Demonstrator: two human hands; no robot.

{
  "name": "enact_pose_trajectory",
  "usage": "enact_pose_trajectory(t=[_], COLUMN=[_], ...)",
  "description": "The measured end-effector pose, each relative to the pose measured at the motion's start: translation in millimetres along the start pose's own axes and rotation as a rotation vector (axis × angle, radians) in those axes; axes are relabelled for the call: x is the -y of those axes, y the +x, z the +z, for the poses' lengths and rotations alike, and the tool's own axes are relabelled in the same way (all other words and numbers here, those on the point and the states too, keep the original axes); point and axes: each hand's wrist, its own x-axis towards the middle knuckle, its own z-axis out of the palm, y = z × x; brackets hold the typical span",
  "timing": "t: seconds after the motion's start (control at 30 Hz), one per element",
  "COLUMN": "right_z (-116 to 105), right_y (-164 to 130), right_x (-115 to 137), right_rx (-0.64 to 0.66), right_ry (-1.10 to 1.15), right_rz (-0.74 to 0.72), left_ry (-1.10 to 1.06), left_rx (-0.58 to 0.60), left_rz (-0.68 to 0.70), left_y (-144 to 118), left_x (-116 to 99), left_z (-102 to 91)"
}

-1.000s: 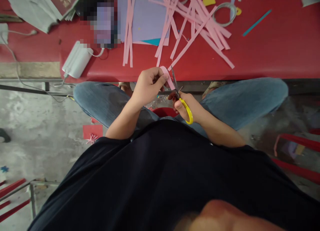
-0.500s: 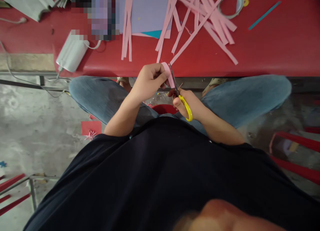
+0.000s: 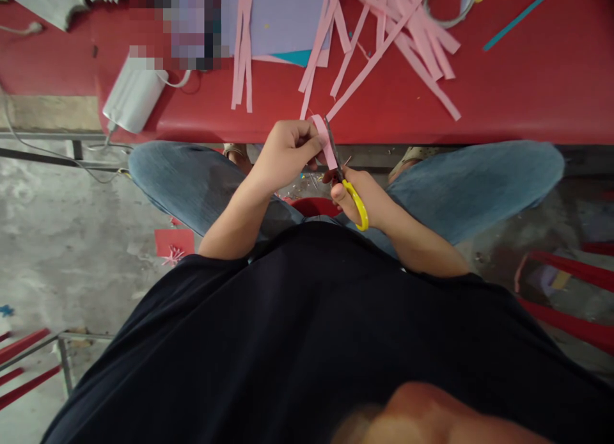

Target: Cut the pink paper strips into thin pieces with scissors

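Observation:
A pink paper strip [image 3: 329,151] is pinched between the fingers of my left hand [image 3: 291,155], just off the table's front edge. My right hand [image 3: 361,194] is closed around scissors with yellow handles [image 3: 359,211]. Their dark blades point away from me and lie along the right side of the strip. Whether the blades touch the paper is too fine to tell. Several long pink paper strips [image 3: 384,47] lie crossed on the red table [image 3: 518,98] beyond my hands.
On the table are lilac paper sheets [image 3: 288,22], a roll of tape [image 3: 448,23], a blue strip [image 3: 517,20] and a white power bank [image 3: 137,92] with a cable. A red sheet with pink scraps [image 3: 173,244] lies on the floor, left. Red stools [image 3: 566,329] flank me.
My view has shifted slightly, so the table items sit a little higher in the picture. Both hands keep nearly the same pose on the strip and scissors.

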Motion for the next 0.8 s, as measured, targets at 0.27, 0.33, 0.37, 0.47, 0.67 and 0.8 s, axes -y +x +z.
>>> enact_pose_trajectory(t=[0.27, 0.33, 0.37, 0.47, 0.67, 0.8], right_z=[2.4, 3.0, 3.4, 4.9, 8.1, 8.1], right_y=[-0.6, -0.8, -0.9, -0.9, -0.8, -0.8], right_x=[-2.8, -3.3, -3.6, -4.4, -5.0, -5.8], right_rx=[-0.015, -0.022, -0.026, -0.029, -0.051, -0.055], right_ry=[0.013, 0.034, 0.041, 0.046, 0.064, 0.060], right_rz=[-0.007, -0.023, -0.023, -0.006, 0.009, 0.038], left_ry=[-0.024, -0.015, -0.012, -0.012, -0.036, -0.013], left_rx=[0.058, 0.086, 0.096, 0.097, 0.104, 0.092], left_rz=[-0.066, -0.067, -0.066, -0.070, -0.061, -0.049], left_y=[-2.7, -3.1, -3.3, -4.4, -5.2, -4.1], left_x=[1.0, 2.0, 2.5, 3.2, 2.4, 4.6], left_z=[4.0, 4.7, 5.0, 6.3, 7.4, 4.8])
